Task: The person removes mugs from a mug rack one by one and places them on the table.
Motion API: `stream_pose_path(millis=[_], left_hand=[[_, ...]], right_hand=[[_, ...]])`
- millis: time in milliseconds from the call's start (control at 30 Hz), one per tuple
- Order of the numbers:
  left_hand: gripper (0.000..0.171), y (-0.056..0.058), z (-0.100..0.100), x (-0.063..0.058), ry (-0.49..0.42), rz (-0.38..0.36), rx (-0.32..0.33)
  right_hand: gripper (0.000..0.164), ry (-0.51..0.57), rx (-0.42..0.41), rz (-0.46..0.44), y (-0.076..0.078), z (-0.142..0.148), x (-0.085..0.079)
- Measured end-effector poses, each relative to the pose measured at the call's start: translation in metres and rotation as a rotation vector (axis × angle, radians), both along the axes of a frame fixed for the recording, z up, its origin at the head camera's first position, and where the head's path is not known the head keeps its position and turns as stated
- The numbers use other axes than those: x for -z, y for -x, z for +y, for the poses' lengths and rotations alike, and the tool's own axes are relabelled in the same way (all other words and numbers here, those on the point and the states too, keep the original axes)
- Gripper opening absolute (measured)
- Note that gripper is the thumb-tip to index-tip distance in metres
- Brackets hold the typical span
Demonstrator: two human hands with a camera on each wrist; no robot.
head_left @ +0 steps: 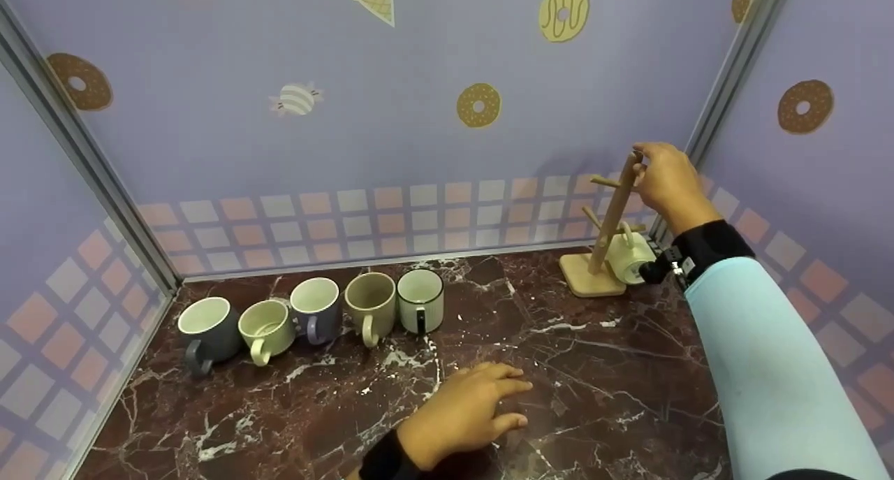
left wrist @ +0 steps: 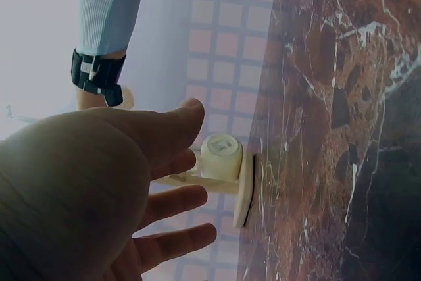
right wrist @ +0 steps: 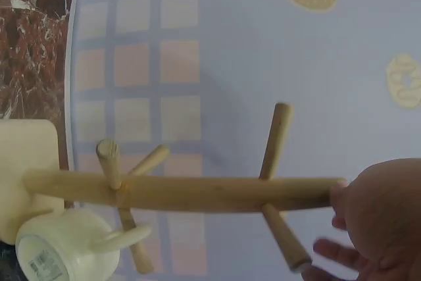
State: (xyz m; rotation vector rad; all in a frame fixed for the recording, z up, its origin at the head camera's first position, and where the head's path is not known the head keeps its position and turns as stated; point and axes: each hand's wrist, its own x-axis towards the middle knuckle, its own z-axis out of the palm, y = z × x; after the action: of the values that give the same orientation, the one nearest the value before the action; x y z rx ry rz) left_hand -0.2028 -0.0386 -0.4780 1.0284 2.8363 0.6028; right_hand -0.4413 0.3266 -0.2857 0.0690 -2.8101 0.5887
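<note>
At the back right stands a wooden mug tree [head_left: 614,218] with a square base. My right hand [head_left: 667,179] pinches the top of its post between thumb and fingers. A pale cream mug [head_left: 628,256] hangs by its handle from a low peg, its labelled bottom facing outward; the right wrist view shows the mug [right wrist: 69,245] beside the post and the other pegs bare. My left hand [head_left: 469,406] is over the front middle of the table, fingers loosely extended and holding nothing. In the left wrist view its fingers [left wrist: 174,205] are spread apart.
Several mugs stand upright in a row at the left: dark grey [head_left: 209,330], pale yellow-green [head_left: 267,330], purple-grey [head_left: 316,311], beige [head_left: 371,304] and white with a black handle [head_left: 420,300]. The marbled dark red table [head_left: 594,396] meets patterned walls on three sides.
</note>
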Motion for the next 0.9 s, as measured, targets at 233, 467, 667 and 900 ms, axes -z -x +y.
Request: stream_pose_path(millis=[233,467,667,900], left_hand=[[0.053,0.0,0.0,0.004,0.034,0.019,0.027],[0.052,0.002,-0.002,0.006,0.032,0.009,0.025],[0.053,0.003,-0.002,0.006,0.041,0.015,0.02],[0.053,0.003,-0.004,0.006,0.035,0.01,0.016]], right_hand=[[0.055,0.085,0.004,-0.075,0.008,0.003,0.004],[0.048,0.175,-0.018,-0.043,0.011,0.004,0.006],[0.043,0.196,-0.008,-0.025,0.014,0.003,0.006],[0.041,0.132,-0.011,0.004,0.014,0.004,0.005]])
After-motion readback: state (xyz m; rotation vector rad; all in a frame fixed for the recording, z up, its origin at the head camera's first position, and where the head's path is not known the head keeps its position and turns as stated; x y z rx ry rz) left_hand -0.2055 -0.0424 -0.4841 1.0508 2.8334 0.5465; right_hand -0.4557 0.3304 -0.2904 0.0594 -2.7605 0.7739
